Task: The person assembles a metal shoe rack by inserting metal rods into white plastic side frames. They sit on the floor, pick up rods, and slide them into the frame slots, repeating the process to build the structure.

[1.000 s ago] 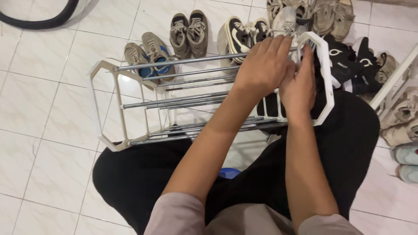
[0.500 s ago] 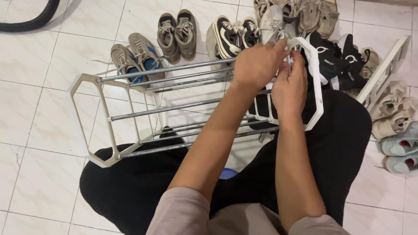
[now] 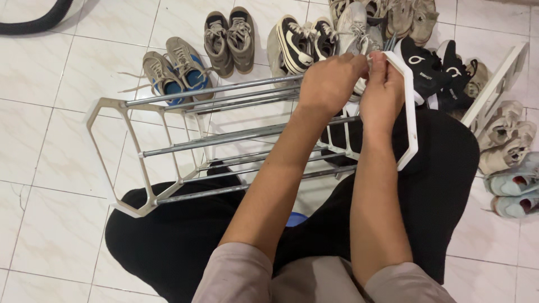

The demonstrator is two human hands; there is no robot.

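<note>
Left hand: I see my left hand (image 3: 331,81) in the upper middle of the frame, laid over the far end of the shoe rack (image 3: 252,140), its fingers curled together around the top of the white end frame (image 3: 410,112).
Right hand: my right hand (image 3: 382,92) sits just beside the left one, touching it, fingers pinched together on the upper corner of that same end frame; whatever small part they pinch is too hidden for me to tell.
Shoe rack: it lies tilted across my lap in the middle of the frame, several metal rods (image 3: 224,137) running from the white end piece at the left (image 3: 112,163) to the one under my hands at the right.
Lap: black trousers (image 3: 174,235) fill the lower part of the frame beneath the rack, a small blue patch (image 3: 296,217) showing between the legs.
Floor: white tiles (image 3: 50,140) all around.
Shoes, upper frame: a tan and blue pair (image 3: 171,70) left of centre, a grey-brown pair (image 3: 230,39) beside it, a black and white pair (image 3: 300,42) just beyond my left hand, and black shoes (image 3: 435,70) to the right of my right hand.
Right edge: a second white frame (image 3: 497,84) leans there, with pale shoes (image 3: 505,140) below it.
Upper left corner: a black hose (image 3: 33,22) curves across the tiles.
</note>
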